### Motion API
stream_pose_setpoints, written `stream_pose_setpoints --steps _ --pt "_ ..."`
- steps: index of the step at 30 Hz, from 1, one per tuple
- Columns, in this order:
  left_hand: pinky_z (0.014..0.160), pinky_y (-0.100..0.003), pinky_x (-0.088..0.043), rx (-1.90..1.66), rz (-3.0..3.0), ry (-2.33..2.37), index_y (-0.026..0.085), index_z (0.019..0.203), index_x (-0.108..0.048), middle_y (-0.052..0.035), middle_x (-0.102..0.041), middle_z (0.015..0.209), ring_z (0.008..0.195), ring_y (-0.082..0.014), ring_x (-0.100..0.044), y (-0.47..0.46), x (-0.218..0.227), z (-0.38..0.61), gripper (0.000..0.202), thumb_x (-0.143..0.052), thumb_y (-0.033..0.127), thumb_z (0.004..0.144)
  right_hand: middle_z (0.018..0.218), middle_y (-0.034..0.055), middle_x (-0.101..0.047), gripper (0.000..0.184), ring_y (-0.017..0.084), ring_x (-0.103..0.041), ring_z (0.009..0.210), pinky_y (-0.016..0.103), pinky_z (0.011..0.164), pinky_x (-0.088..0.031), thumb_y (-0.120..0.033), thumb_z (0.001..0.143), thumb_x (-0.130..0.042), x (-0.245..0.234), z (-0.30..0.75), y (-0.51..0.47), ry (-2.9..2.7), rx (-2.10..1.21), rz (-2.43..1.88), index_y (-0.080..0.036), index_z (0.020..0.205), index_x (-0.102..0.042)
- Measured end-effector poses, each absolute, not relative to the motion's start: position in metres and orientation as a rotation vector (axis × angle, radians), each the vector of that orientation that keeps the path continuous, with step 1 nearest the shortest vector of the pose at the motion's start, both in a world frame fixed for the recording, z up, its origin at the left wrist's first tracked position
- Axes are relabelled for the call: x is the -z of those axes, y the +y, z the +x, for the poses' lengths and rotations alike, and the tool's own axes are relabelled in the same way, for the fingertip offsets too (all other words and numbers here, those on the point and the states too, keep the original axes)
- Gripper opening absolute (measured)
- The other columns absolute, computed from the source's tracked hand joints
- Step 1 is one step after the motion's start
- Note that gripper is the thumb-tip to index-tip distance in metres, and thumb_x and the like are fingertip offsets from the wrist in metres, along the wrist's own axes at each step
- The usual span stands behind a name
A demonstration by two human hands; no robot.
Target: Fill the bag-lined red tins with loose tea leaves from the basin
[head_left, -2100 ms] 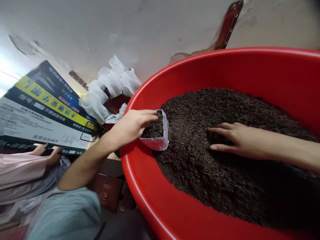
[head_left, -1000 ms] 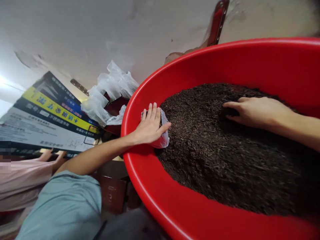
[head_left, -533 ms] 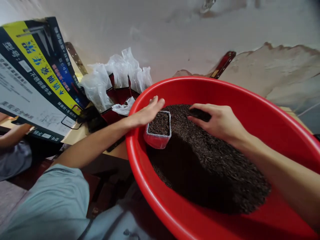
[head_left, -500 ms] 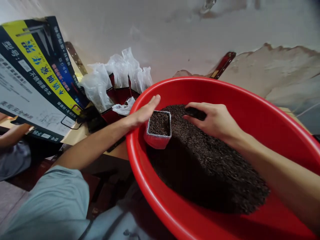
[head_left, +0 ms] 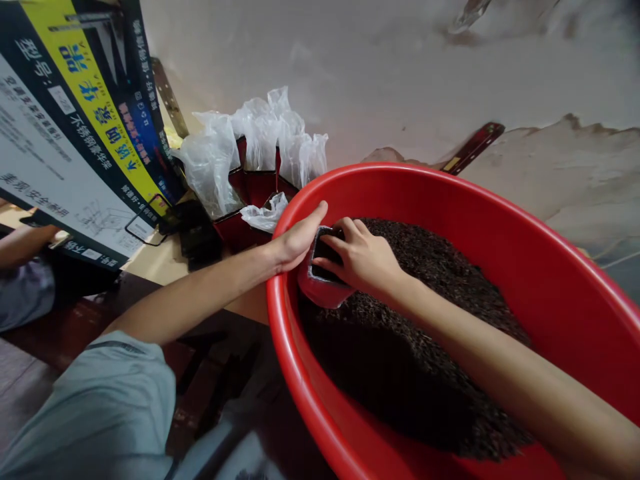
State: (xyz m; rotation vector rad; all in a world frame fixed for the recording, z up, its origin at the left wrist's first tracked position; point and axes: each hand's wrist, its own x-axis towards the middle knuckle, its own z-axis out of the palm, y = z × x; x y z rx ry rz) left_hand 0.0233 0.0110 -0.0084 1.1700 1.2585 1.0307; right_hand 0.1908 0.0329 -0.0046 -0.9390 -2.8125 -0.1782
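A small square pot (head_left: 327,293), reddish with a pale rim, sits inside the large red tub (head_left: 500,203) against its left wall. My left hand (head_left: 299,241) reaches over the tub's rim and holds the pot's left side, thumb stretched upward; its other fingers are mostly hidden. My right hand (head_left: 367,257) is over the pot's opening with fingertips bent down into it. Something dark shows between those fingers, but its shape is unclear. Loose dark potting soil (head_left: 440,260) covers the tub's bottom around the pot.
Left of the tub stand dark red pots in clear plastic bags (head_left: 260,143). A large printed cardboard box (head_left: 75,133) leans at the left, with a black item (head_left: 200,240) beside it. Another person's arm (head_left: 25,247) shows at the left edge. Behind is a peeling wall (head_left: 380,80).
My right hand has moved left from above the soil to the pot's opening, carrying something dark. My left hand stays at the pot. The view has shifted slightly.
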Motion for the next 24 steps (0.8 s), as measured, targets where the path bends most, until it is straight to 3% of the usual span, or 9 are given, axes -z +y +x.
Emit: stream_pose_setpoints --steps 3,7,11,16,24 --pt "0.133 -0.048 -0.014 -1.057 1.018 1.200 0.021 0.165 -0.029 -0.0080 -0.034 0.172 0.164 -0.0280 -0.005 0.007 0.000 0.027 0.076 -0.027 0.065 0.104 0.148 0.0237 -0.056 0.070 0.039 -0.054 0.129 0.056 0.101 -0.052 -0.063 0.105 -0.038 0.015 0.189 0.016 -2.844 0.162 -0.921 -0.013 0.149 -0.059" --pt "0.133 -0.043 -0.011 -1.033 0.929 1.169 0.023 0.166 -0.025 -0.0053 -0.030 0.174 0.164 -0.0232 0.000 0.005 -0.007 0.030 0.070 -0.025 0.059 0.106 0.169 0.0233 -0.031 0.086 0.041 -0.025 0.157 0.067 0.123 -0.027 -0.068 0.105 -0.019 0.026 0.185 0.007 -2.879 0.085 -0.876 -0.006 0.162 -0.037" --pt "0.132 -0.042 -0.011 -1.077 0.926 1.189 0.023 0.168 -0.022 -0.0040 -0.024 0.176 0.164 -0.0207 0.006 0.007 -0.007 0.029 0.068 -0.019 0.056 0.108 0.174 0.0197 -0.016 0.089 0.042 -0.015 0.161 0.071 0.125 -0.017 -0.073 0.103 -0.018 0.029 0.177 0.029 -2.904 0.013 -0.910 -0.011 0.166 -0.029" --pt "0.133 -0.042 -0.005 -1.092 0.897 1.214 0.026 0.170 -0.011 -0.0029 -0.010 0.179 0.164 -0.0183 0.003 0.008 -0.009 0.029 0.068 -0.021 0.053 0.108 0.175 0.0158 -0.015 0.081 0.047 -0.012 0.160 0.078 0.120 -0.015 -0.072 0.104 -0.020 0.031 0.170 0.066 -2.806 -0.020 -1.068 -0.021 0.165 -0.034" --pt "0.133 -0.038 -0.006 -1.085 0.901 1.314 0.022 0.170 -0.004 -0.0070 -0.009 0.179 0.164 -0.0154 -0.006 0.007 -0.012 0.031 0.073 -0.018 0.055 0.107 0.171 0.0213 -0.027 0.090 0.040 -0.019 0.160 0.059 0.129 -0.020 -0.073 0.103 -0.019 0.032 0.177 0.039 -2.818 -0.135 -0.960 -0.009 0.164 -0.035"
